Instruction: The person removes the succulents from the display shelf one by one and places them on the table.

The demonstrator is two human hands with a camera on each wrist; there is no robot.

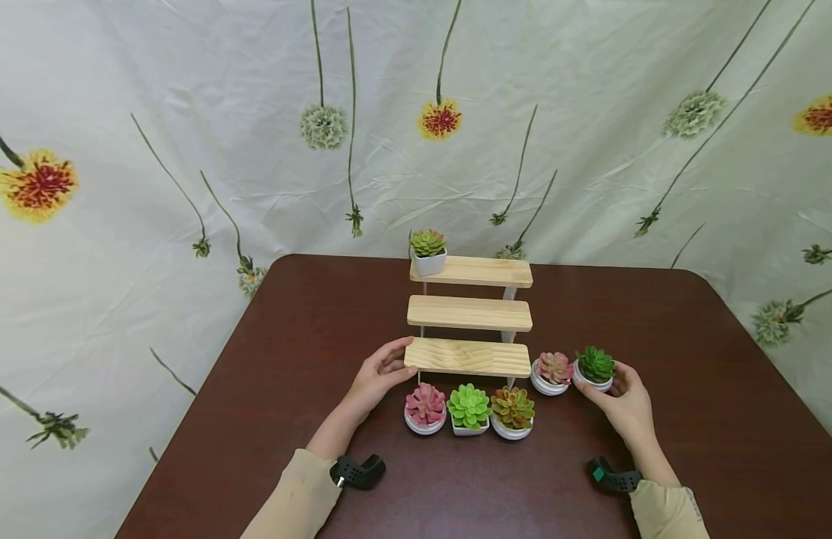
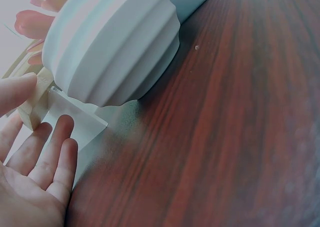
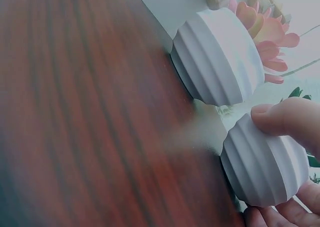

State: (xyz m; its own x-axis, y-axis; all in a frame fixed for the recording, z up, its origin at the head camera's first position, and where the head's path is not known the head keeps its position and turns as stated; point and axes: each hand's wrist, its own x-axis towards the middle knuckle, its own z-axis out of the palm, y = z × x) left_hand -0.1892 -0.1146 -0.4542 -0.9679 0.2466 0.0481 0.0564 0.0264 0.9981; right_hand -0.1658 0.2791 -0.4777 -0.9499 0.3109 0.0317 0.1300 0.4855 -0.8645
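Dark green succulent (image 1: 595,363) points upward, right hand (image 1: 628,402) pinching its pot (image 3: 265,159), left hand (image 1: 378,374) gripping the crosswise lowest shelf (image 1: 467,357).

Pale beige sleeves (image 1: 291,494); black perforated wristbands (image 1: 358,473); small green patch (image 1: 598,474) on the right one

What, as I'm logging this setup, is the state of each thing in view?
Left hand, gripping display stand
Right hand, gripping dark green plant
Display stand, upright
Dark green plant, gripped, roughly upright
Pale pink plant, upright
Deep pink plant, upright
Lime plant, upright
Orange-green plant, upright
Top-shelf plant, upright
Cloth, hanging, creased
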